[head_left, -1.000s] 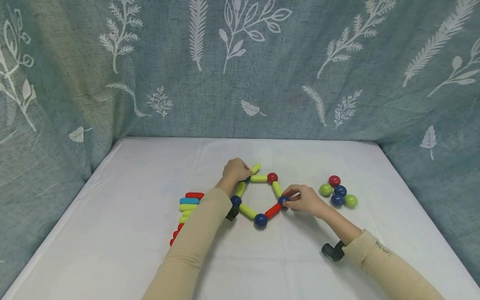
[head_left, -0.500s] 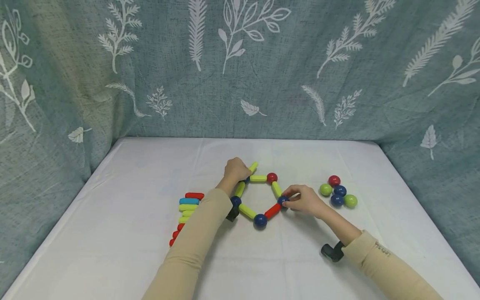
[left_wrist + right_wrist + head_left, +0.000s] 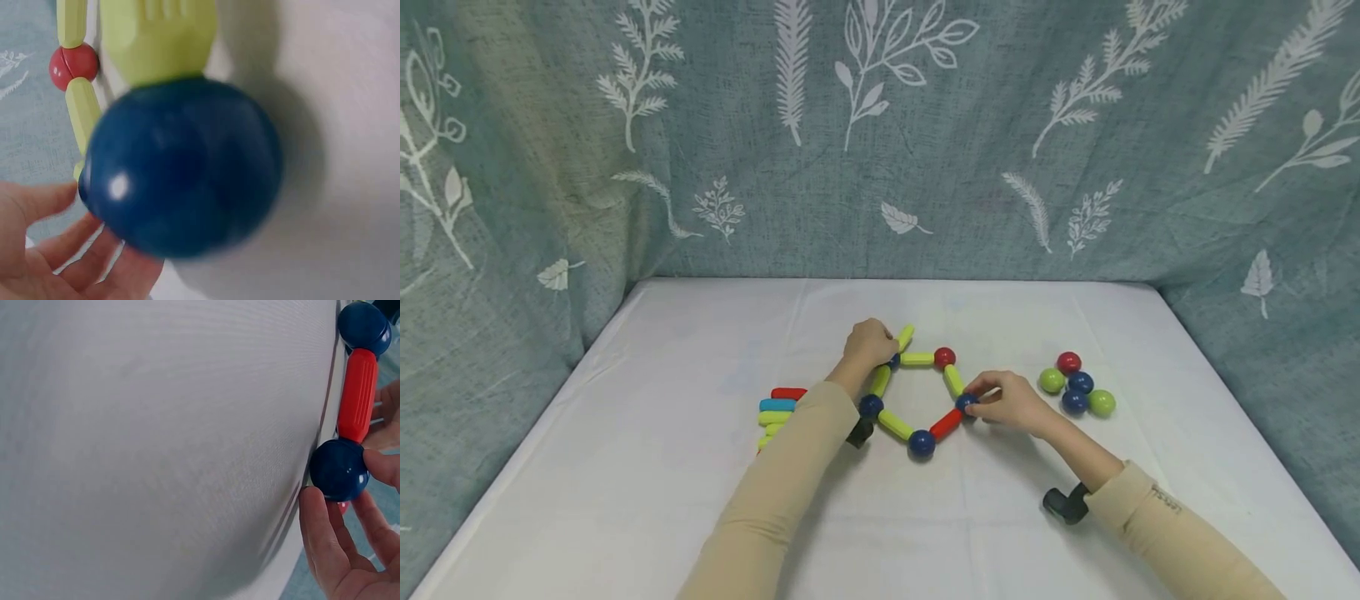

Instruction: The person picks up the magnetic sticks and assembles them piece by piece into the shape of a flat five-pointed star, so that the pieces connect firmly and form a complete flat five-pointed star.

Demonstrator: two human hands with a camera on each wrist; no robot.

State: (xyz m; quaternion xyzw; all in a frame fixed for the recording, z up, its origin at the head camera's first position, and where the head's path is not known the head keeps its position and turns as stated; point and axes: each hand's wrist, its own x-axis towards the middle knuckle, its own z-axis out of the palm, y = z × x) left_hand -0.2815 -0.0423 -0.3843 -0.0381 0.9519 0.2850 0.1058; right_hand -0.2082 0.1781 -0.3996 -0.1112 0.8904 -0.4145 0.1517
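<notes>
A ring of yellow-green and red magnetic rods joined by balls lies on the white cloth. At its upper left corner, my left hand (image 3: 869, 342) grips a dark blue ball (image 3: 892, 361), and a yellow-green rod (image 3: 906, 337) points outward beyond the fingers. In the left wrist view, a near blue ball (image 3: 184, 169) hides much of that grip. On the ring's right side, my right hand (image 3: 1009, 402) pinches another blue ball (image 3: 340, 469) between thumb and fingers. From it a red rod (image 3: 358, 394) runs to the front blue ball (image 3: 922, 444). A red ball (image 3: 944, 358) forms the upper right corner.
Right of the ring sit loose balls: a red ball (image 3: 1069, 362), two green and two blue. Left, partly behind my left sleeve, lies a stack of rods with a blue rod (image 3: 777, 405) near its top. A patterned curtain (image 3: 880, 167) hangs behind the table.
The outward yellow-green rod has tilted slightly leftward at its far end. My left forearm has shifted a little left, covering more of the red rods. My right hand keeps its hold.
</notes>
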